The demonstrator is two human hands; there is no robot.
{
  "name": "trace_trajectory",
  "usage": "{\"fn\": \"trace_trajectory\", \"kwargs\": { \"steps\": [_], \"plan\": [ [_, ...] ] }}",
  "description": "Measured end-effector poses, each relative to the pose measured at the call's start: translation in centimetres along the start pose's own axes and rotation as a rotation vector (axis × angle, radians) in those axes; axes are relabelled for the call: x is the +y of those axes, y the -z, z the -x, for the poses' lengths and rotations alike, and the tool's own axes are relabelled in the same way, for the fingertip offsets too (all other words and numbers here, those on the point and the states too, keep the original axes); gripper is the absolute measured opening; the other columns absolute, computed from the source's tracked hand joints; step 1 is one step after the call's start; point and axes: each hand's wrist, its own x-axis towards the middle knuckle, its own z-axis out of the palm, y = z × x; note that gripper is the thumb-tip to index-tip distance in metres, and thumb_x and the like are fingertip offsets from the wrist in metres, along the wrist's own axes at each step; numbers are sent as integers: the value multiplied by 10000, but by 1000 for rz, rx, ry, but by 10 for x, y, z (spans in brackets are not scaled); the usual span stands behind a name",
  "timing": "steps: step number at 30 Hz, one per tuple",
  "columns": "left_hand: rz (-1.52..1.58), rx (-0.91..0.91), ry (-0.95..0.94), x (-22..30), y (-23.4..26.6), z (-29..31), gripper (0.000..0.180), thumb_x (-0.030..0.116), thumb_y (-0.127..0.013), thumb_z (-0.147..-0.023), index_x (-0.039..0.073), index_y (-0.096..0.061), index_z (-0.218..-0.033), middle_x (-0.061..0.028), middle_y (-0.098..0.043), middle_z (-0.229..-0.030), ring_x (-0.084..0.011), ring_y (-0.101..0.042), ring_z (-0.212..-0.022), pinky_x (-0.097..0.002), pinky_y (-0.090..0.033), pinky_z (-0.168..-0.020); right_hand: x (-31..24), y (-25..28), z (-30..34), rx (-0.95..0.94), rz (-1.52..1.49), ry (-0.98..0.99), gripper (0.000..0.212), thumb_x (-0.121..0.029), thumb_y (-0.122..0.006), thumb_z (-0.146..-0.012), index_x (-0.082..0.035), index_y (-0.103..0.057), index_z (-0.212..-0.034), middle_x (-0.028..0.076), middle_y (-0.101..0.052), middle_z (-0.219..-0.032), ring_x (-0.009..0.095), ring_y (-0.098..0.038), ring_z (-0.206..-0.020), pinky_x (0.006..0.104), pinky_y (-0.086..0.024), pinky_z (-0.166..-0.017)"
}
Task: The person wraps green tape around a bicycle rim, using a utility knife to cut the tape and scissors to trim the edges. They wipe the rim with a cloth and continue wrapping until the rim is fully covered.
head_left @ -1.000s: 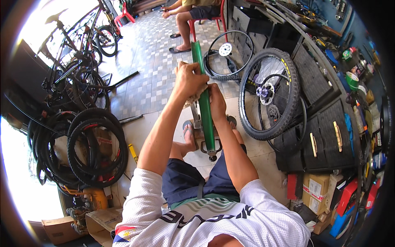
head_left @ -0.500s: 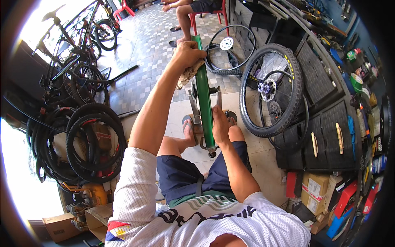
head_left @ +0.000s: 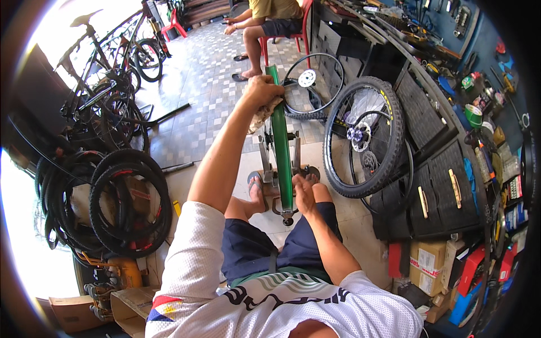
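Note:
A bicycle wheel rim (head_left: 281, 138) with a bright green inner channel stands upright in front of me, edge toward me, held in a metal wheel stand (head_left: 297, 147). My left hand (head_left: 261, 91) is closed on a crumpled, stained rag (head_left: 261, 119) and presses it to the rim's upper left side. Lower down, my right hand (head_left: 305, 196) grips the rim's right side, near the bottom of the stand; part of its fingers is hidden by the rim.
At right, a wheel with a knobbly tyre (head_left: 394, 141) leans by dark drawers (head_left: 451, 191). Tyres (head_left: 127, 203) are piled at left, near parked bicycles (head_left: 93, 62). A person (head_left: 276, 22) sits on a red chair ahead. Boxes (head_left: 426, 267) stand at lower right.
The view has tilted up slightly, so the scene sits lower and more of the seated person shows. My right hand has shifted a little lower beside the rim; my left keeps the rag against it.

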Motion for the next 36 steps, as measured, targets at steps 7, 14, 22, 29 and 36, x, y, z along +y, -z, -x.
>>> {"fn": "trace_trajectory", "kwargs": {
  "steps": [7, 14, 22, 29, 36],
  "plan": [
    [65, -55, 48, 16, -15, 28, 329, 324, -805, -659, 18, -703, -717, -155, -690, -725, -241, -652, -715, -400, -531, -759, -148, -18, -116, 215, 707, 116, 525, -432, -746, -853, -24, -590, -1144, 121, -674, -851, 273, -683, -806, 381, -545, -737],
    [-58, -11, -30, 7, -15, 22, 330, 401, -777, -606, 93, -722, -712, -166, -698, -769, -346, -622, -964, -457, -419, -987, -167, -40, -126, 149, 1042, -103, 505, -386, -751, -810, 1, -533, -1051, 230, -703, -899, 430, -707, -797, 517, -564, -698],
    [-65, -78, 20, 8, -6, 1, 319, 386, -796, -626, 89, -717, -714, -178, -702, -808, -318, -653, -900, -430, -489, -935, -130, -45, -50, 227, 1054, -17, 438, -346, -747, -807, -30, -523, -1012, 176, -677, -814, 393, -692, -684, 482, -568, -582],
    [-18, -141, 110, 13, -1, -9, 319, 368, -795, -645, 72, -718, -735, -137, -702, -798, -283, -677, -834, -417, -540, -847, -97, -40, -3, 188, 1082, -48, 448, -339, -772, -794, -33, -534, -1017, 150, -646, -864, 362, -689, -678, 445, -572, -544],
    [-103, -72, 42, 18, -3, -15, 256, 271, -770, -752, 43, -658, -727, -41, -637, -728, -111, -577, -622, -313, -483, -617, -51, -35, 41, 140, 1012, -61, 446, -328, -770, -818, -42, -531, -1065, 133, -624, -922, 373, -669, -696, 461, -566, -563]
  ]
}}
